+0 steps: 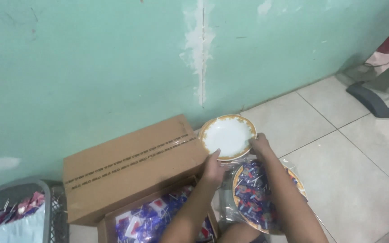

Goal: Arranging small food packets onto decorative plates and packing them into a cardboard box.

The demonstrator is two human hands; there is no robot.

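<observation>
- While the person crouched by the green wall (91,67), both hands held a white plate with a gold patterned rim (228,136), lifted a little and tipped toward the wall, above the tiled floor (352,157) near the right end of the closed cardboard box (131,166).
- The left hand (213,168) gripped the plate's near-left rim, fingers curled onto the edge and shut on it.
- The right hand (260,143) pinched the right rim, thumb over the gold band, likewise closed on the plate.
- I judged the plate stiff, smooth and breakable, likely glazed ceramic or glass, not heavy but slippery; the rim at two opposite points looked the sound place to hold it, as both hands did.
- Just below the plate, under the right forearm, lay a second gold-rimmed plate (299,185) heaped with small blue, red and white sachets (253,198), clear plastic wrap around it.
- An open carton of similar sachets (145,220) sat at the bottom edge of the view, touching the closed box.
- A grey wire basket (46,202) with more packets stood at the far left corner.
- Well apart, at the right, a fan's dark base (379,100) rested on the tiles.
</observation>
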